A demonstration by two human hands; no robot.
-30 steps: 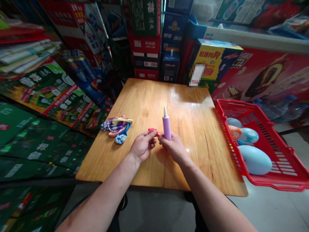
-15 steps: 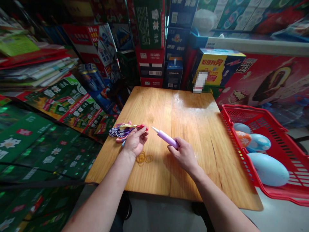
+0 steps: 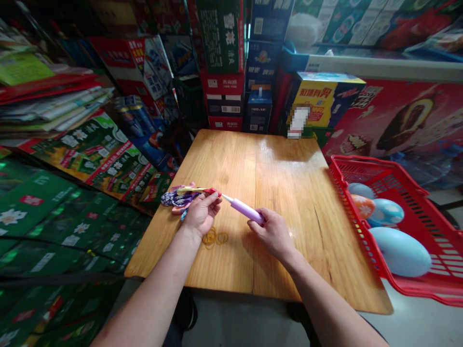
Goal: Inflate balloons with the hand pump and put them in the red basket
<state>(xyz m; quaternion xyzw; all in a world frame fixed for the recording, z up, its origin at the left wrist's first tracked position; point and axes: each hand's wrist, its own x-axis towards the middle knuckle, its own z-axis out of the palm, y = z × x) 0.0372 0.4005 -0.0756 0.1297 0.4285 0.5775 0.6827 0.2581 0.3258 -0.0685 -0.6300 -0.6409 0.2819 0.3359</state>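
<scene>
My left hand (image 3: 201, 215) pinches the neck of a limp red and yellow balloon (image 3: 211, 190) between thumb and fingers. Wrapped round a purple balloon pump (image 3: 246, 210) is my right hand (image 3: 274, 233). The pump's pale tapered nozzle points left, with its tip at the balloon's mouth; whether it sits inside cannot be made out. Under and left of my left hand lies a heap of uninflated patterned balloons (image 3: 169, 198) in purple, pink and blue. Several yellowish rubber bands (image 3: 210, 238) rest on the wooden table (image 3: 289, 188) beside my left wrist.
To the right, a red basket (image 3: 378, 272) holds several inflated balloons (image 3: 400, 251), blue and orange. Stacked cartons (image 3: 222, 99) stand behind the table, and green beer boxes (image 3: 47, 212) crowd the left. A yellow and blue box (image 3: 318, 99) stands beyond the far right corner.
The pump has moved left and slightly up in my right hand, so its nozzle has closed the gap to the balloon's mouth. My left hand keeps its pinch.
</scene>
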